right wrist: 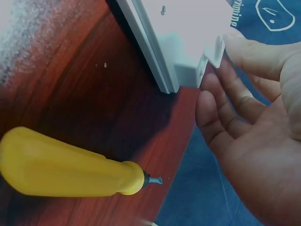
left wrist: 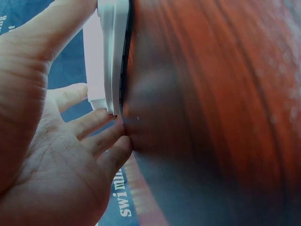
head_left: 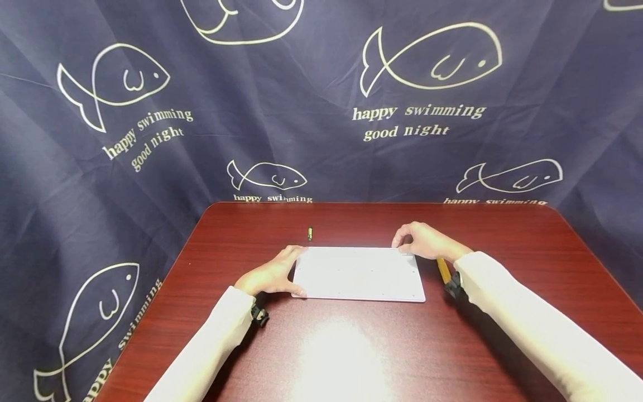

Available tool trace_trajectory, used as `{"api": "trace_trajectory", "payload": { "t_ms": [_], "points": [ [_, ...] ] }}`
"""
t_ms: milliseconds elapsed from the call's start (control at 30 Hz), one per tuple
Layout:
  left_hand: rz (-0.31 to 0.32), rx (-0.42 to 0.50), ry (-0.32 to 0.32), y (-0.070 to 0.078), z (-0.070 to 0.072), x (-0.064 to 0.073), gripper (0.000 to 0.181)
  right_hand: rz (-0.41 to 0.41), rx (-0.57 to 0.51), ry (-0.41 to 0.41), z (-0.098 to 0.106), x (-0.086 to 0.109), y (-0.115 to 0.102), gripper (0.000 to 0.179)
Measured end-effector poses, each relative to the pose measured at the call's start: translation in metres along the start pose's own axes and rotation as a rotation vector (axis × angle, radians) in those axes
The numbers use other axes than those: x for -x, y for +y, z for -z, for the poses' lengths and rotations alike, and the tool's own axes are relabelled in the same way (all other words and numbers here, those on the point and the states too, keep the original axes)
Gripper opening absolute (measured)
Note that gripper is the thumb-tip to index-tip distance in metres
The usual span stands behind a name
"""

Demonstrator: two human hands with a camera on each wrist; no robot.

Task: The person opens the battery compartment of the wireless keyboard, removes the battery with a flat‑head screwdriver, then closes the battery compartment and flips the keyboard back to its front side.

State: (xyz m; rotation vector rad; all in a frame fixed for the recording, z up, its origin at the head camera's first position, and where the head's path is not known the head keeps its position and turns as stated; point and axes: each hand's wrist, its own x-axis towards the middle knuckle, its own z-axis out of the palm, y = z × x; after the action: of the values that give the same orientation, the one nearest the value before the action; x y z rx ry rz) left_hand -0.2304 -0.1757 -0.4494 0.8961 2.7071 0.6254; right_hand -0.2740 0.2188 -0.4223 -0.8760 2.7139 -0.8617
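Note:
A white keyboard lies face down on the table, its back dotted with small screws. My left hand spans its left end, thumb at the near corner and fingers at the far one. In the left wrist view, the fingers reach round the keyboard's end. At the far right corner, my right hand pinches a small white battery cover, tilted up from the keyboard's raised edge. The thumb lies on one side of this cover, with fingers behind it.
A yellow-handled screwdriver lies on the table under the right wrist, its metal tip toward the far edge. A small green battery is behind the keyboard's left end. Dark blue fish-print cloth hangs behind the brown table.

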Motion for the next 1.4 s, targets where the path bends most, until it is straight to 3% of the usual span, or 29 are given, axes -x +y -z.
{"api": "trace_trajectory", "payload": {
  "t_ms": [367,600,700,1000,1400],
  "points": [
    [0.001,-0.013,0.002,0.000,-0.001,-0.001,0.105,-0.006,0.048,0.035,-0.004,0.011,-0.006,0.021],
    [-0.016,-0.018,0.001,0.000,-0.001,-0.001,0.103,-0.056,0.179,0.084,-0.026,0.030,-0.034,0.068],
    [-0.020,-0.016,0.006,0.000,-0.001,-0.001,0.102,-0.053,0.225,0.084,-0.038,0.043,-0.043,0.077],
    [-0.002,-0.013,-0.004,0.000,0.000,0.000,0.104,-0.021,0.283,0.145,-0.055,0.055,-0.047,0.079],
    [-0.006,-0.005,-0.003,0.000,0.000,0.000,0.104,-0.093,0.348,0.105,-0.057,0.053,-0.054,0.088]
  ]
}}
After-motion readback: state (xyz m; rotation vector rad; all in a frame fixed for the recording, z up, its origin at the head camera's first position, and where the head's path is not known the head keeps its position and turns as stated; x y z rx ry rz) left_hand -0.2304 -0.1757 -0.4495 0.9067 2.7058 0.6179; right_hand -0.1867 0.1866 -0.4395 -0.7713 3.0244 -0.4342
